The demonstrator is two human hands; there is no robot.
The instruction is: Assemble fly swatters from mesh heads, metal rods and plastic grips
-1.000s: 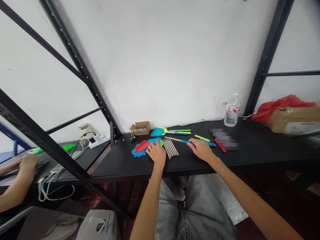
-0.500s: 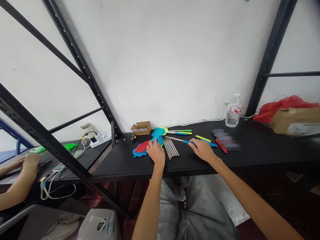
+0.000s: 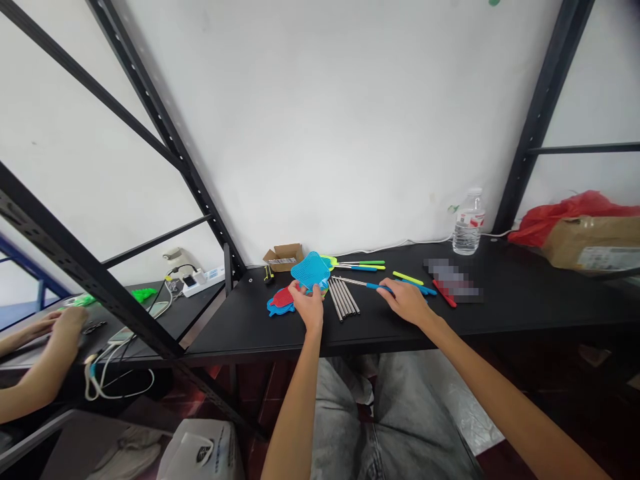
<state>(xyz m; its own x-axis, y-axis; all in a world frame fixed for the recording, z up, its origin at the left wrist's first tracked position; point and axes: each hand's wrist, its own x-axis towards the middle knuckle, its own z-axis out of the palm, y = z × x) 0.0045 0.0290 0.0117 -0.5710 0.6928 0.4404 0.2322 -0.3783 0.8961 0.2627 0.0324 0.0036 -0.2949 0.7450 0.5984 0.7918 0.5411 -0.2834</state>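
My left hand (image 3: 309, 309) pinches a blue fly swatter head (image 3: 311, 268), a perforated flat piece lifted off the table. In my right hand (image 3: 406, 303) is a blue handle (image 3: 376, 287) with a thin metal rod (image 3: 350, 281) pointing left toward that head. Whether the rod's tip touches the head cannot be made out. A red swatter head (image 3: 283, 297) lies on blue ones (image 3: 278, 310) left of my left hand. Several metal tubes (image 3: 344, 299) lie side by side between my hands. Behind them are fly swatters with green and blue handles (image 3: 367, 269).
Loose yellow (image 3: 407, 277) and red handles (image 3: 445, 293) lie right of my right hand. A water bottle (image 3: 469, 223) stands at the back. A small open carton (image 3: 284, 257) is at back left. Black rack posts (image 3: 200, 193) frame the table; a co-worker's arms (image 3: 60, 340) are at far left.
My left hand has raised the blue swatter head from the pile and tilted it so that its face shows. My right hand still holds the handle, nearly unmoved.
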